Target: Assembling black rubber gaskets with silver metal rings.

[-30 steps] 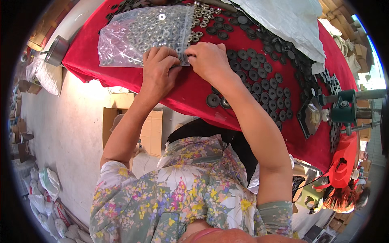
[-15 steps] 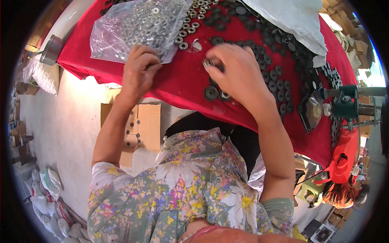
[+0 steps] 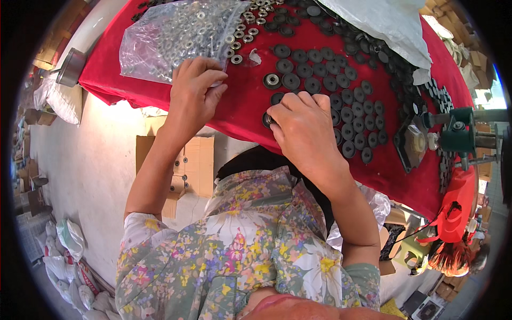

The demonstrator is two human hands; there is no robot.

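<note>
My left hand (image 3: 195, 92) is closed at the near edge of a clear plastic bag (image 3: 144, 56) full of small metal ring bearings. What its curled fingers hold, if anything, is hidden. Over the near-left end of the black round discs, my right hand (image 3: 304, 128) pinches a small metal bearing against a disc (image 3: 267, 121), mostly covered by the fingers. Just beyond that hand sits another disc with a shiny bearing (image 3: 272, 81) in its middle. Black discs (image 3: 312, 85) lie in rows to its right. Loose bearings (image 3: 236, 59) are scattered beside the bag.
A red cloth (image 3: 240, 101) covers the table. At the right stands a green metal clamp-like device (image 3: 461, 133), near a dark angular plate (image 3: 410, 141). A white sack (image 3: 381, 32) lies on piled discs at the back. Below the table edge is a cardboard box (image 3: 200, 165).
My right hand has moved toward me, from the disc that now shows a bearing to a nearer one. My left hand has shifted slightly right along the bag's edge.
</note>
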